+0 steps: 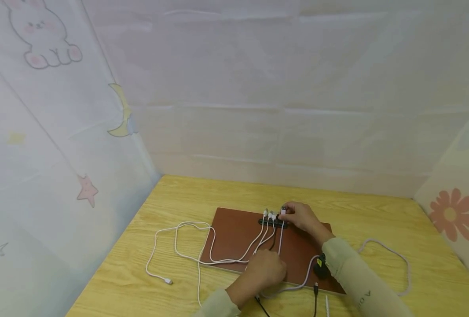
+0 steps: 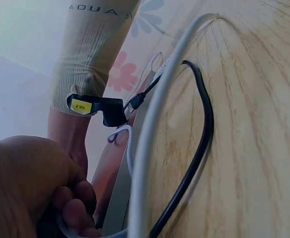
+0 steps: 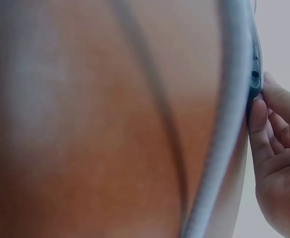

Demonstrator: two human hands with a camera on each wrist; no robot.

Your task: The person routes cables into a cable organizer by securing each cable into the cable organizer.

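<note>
A black cable holder lies near the far edge of a reddish-brown board, with several white cables set in its left part. At the holder's right end my right hand pinches a pale purple USB cable just below its plug. In the right wrist view, thumb and fingertips meet at the end of the dark holder. My left hand is curled over the board's front part and grips the same cable lower down; its palm side is hidden in the head view.
White cable loops spread left across the wooden table, ending in a connector. Black cables lie by the board's front edge. A pale purple loop lies right. A black device with a yellow label sits at the right wrist.
</note>
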